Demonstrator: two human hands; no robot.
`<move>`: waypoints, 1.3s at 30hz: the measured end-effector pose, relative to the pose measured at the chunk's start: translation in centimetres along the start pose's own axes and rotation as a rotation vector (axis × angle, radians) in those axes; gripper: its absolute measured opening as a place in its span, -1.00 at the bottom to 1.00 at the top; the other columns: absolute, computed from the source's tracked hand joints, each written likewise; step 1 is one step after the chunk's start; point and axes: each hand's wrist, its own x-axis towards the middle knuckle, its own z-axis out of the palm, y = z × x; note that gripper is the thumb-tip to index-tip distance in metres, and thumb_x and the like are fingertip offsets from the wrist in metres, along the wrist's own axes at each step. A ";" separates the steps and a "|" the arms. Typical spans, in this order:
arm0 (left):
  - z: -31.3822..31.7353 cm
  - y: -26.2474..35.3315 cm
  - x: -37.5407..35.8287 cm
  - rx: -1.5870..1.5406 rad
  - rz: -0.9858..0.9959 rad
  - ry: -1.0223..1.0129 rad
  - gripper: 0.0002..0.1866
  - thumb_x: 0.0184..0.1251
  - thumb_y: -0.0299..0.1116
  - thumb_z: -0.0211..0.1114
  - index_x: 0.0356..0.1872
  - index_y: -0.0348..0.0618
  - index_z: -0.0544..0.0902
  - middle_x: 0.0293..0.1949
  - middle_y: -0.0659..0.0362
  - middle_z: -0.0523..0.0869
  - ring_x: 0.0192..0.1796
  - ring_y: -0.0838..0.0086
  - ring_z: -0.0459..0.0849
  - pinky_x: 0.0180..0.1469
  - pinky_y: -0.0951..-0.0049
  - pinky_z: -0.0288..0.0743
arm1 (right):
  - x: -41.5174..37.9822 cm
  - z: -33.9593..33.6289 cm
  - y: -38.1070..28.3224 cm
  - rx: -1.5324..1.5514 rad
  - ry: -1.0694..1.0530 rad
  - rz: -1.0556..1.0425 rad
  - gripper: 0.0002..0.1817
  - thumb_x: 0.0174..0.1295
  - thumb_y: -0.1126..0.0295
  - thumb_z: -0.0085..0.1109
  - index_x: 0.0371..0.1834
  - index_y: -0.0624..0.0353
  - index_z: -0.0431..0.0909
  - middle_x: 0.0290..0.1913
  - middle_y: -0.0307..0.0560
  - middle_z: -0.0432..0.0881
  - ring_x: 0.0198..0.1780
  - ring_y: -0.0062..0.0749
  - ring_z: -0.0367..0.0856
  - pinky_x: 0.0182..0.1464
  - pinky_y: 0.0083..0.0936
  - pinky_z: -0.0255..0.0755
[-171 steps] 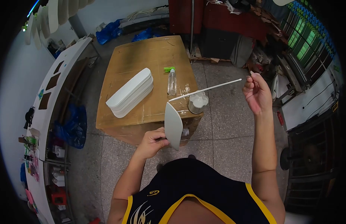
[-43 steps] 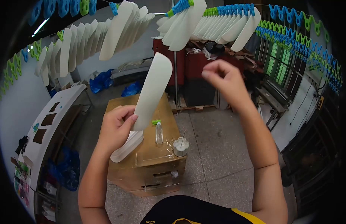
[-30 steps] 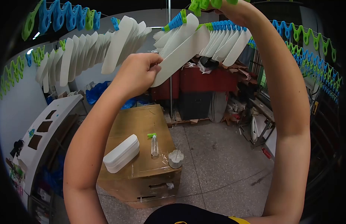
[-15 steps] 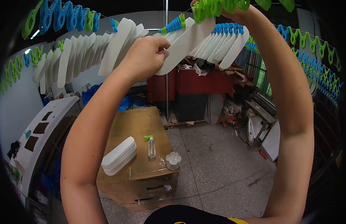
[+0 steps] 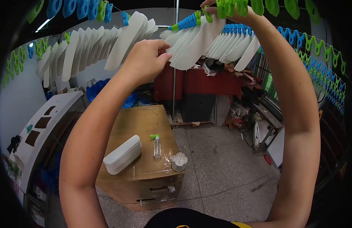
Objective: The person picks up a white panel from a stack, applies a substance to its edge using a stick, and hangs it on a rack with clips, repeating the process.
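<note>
My left hand (image 5: 147,60) is raised, with its thumb and index finger apart beside the hanging white round-ended strips. The nearest white strip (image 5: 200,47) hangs tilted in front of a row of similar ones, just right of those fingers. My right hand (image 5: 238,13) is up at the line, its fingers around a green clothespin (image 5: 207,14) at the top of that strip; part of the grip is hidden by other green clothespins (image 5: 242,7).
A stack of white strips (image 5: 123,154), a clear bottle (image 5: 157,148) and a white pot with a thin stick (image 5: 179,161) stand on a cardboard box (image 5: 145,121). A metal pole (image 5: 174,87) rises behind it. More strips (image 5: 88,49) hang at left.
My left thumb and finger have come off the nearest strip, which now hangs farther to the right of them. My right hand stays at the clothespin. The view has shifted slightly.
</note>
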 end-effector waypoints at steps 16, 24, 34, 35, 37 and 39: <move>-1.1 -8.0 -18.2 0.096 -0.522 -0.556 -0.64 0.19 -0.29 0.36 -0.06 -0.32 0.68 -0.14 -0.17 0.72 -0.09 0.12 0.72 0.00 0.30 0.55 | -0.9 1.1 -1.8 -0.169 0.075 -0.143 -0.75 0.26 0.30 0.19 -0.11 0.21 0.65 -0.25 -0.24 0.64 -0.12 -0.55 0.54 -0.01 -0.57 0.39; 0.5 -12.2 -27.2 0.311 -0.759 -0.869 -0.55 0.13 -0.16 0.43 -0.13 -0.37 0.66 -0.22 -0.22 0.71 -0.12 0.00 0.70 -0.04 0.16 0.52 | -8.5 -1.9 -7.0 -0.156 0.111 -0.115 -0.76 0.24 0.32 0.21 -0.13 0.22 0.65 -0.22 -0.21 0.66 -0.13 -0.50 0.57 -0.03 -0.54 0.42; 0.3 -10.9 -28.9 0.224 -0.853 -0.649 -0.54 0.08 -0.22 0.44 -0.07 -0.36 0.65 -0.17 -0.24 0.69 -0.06 -0.06 0.68 -0.02 0.17 0.52 | -32.1 -2.7 -23.0 0.763 -0.914 0.786 -0.74 0.15 0.33 0.32 -0.19 0.28 0.62 -0.42 -0.17 0.61 -0.38 -0.56 0.52 -0.30 -0.56 0.45; 0.1 -10.3 -28.6 0.258 -0.811 -0.533 -0.55 0.07 -0.24 0.44 -0.08 -0.37 0.65 -0.19 -0.23 0.69 -0.07 -0.06 0.68 -0.03 0.17 0.52 | -33.2 -2.3 -23.5 0.775 -0.938 0.791 -0.76 0.16 0.35 0.32 -0.21 0.29 0.61 -0.43 -0.18 0.61 -0.38 -0.60 0.52 -0.31 -0.58 0.44; -0.3 -8.7 -28.4 0.253 -0.791 -0.418 -0.54 0.06 -0.26 0.45 -0.08 -0.38 0.63 -0.19 -0.23 0.69 -0.09 -0.04 0.69 -0.04 0.18 0.53 | -34.9 -1.7 -24.1 0.791 -0.966 0.806 -0.78 0.17 0.37 0.32 -0.23 0.30 0.60 -0.44 -0.20 0.61 -0.38 -0.63 0.52 -0.31 -0.60 0.43; -0.3 -7.6 -28.8 0.244 -0.770 -0.297 -0.54 0.05 -0.28 0.45 -0.07 -0.39 0.60 -0.20 -0.22 0.69 -0.12 -0.01 0.70 -0.05 0.19 0.53 | -35.9 -1.2 -24.3 0.681 -0.933 0.789 -0.80 0.15 0.39 0.32 -0.30 0.32 0.58 -0.49 -0.16 0.62 -0.42 -0.60 0.56 -0.34 -0.57 0.44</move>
